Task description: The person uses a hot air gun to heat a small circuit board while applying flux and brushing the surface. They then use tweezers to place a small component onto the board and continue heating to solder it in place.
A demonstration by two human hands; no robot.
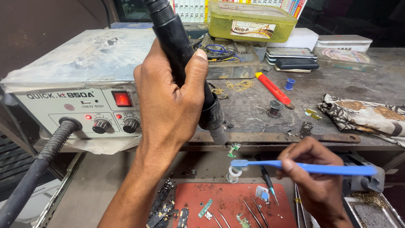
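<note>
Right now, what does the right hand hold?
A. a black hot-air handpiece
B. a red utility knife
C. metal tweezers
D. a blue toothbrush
D: the right hand pinches a blue toothbrush above the red mat; the left hand has the black handpiece.

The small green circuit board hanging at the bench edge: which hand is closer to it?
Left. The left hand, holding the black hot-air handpiece, is just above-left of the small green circuit board. The right hand, holding a blue toothbrush, sits farther right and lower.

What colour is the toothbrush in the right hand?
The toothbrush in the right hand is light blue, seen clearly in the head view.
</note>
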